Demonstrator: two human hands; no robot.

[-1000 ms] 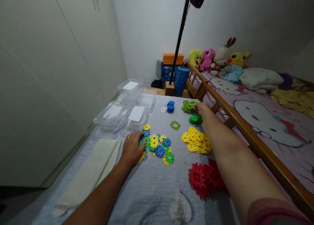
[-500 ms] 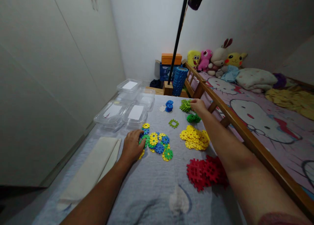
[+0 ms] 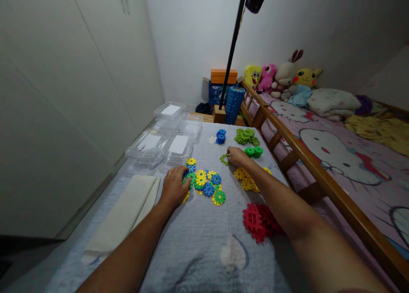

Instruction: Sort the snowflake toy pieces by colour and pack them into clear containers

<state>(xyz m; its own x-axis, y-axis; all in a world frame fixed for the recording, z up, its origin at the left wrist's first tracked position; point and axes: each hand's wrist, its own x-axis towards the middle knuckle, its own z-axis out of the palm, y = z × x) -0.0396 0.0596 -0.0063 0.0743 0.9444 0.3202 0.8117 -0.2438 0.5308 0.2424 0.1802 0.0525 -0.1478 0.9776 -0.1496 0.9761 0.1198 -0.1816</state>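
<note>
Back from the light green pile [image 3: 245, 135], my right hand [image 3: 237, 156] has come nearer to me and now reaches the light green frame [image 3: 223, 159] lying by itself on the tablecloth [image 3: 198, 242]. Its fingertips are bunched narrow at the frame's right edge (I cannot tell whether they have closed on it). That frame sits between the small blue pile [image 3: 220, 137] and the mixed discs [image 3: 208, 189], with the dark green pile [image 3: 253, 152] off to its right. My left hand [image 3: 174, 184] has stayed at the left edge of the mixed discs, thumb and fingers spread apart, fingertips touching the nearest ones. Under my right forearm, the yellow pile [image 3: 245, 180] and red pile [image 3: 254, 220] are partly hidden. Clear boxes [image 3: 145, 150] with white labels stand beyond my left hand, and a folded cloth [image 3: 123, 216] lies beside my left forearm.
</note>
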